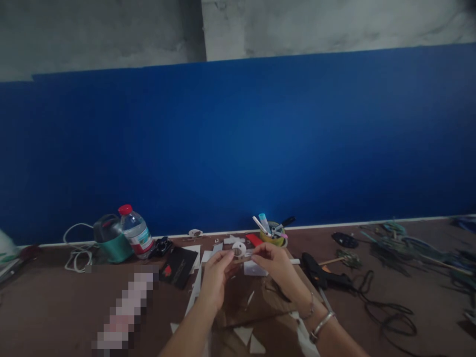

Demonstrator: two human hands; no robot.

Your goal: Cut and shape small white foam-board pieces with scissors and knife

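Note:
My left hand [215,277] and my right hand [277,267] are raised over the brown table [55,307], fingertips pinched toward each other. Between them is a small thin strip, with a white tape roll [238,248] just behind the fingertips; I cannot tell whether the strip comes off that roll. White paper scraps [255,269] lie under and around the hands. The right wrist wears a metal bangle [323,325].
A water bottle with red cap [136,231] and a teal-and-black container [111,239] stand at the left by white cables [76,255]. A yellow cup of pens [275,232], a black glue gun [322,274] with its cord [390,312], green stems [412,248], blue wall behind.

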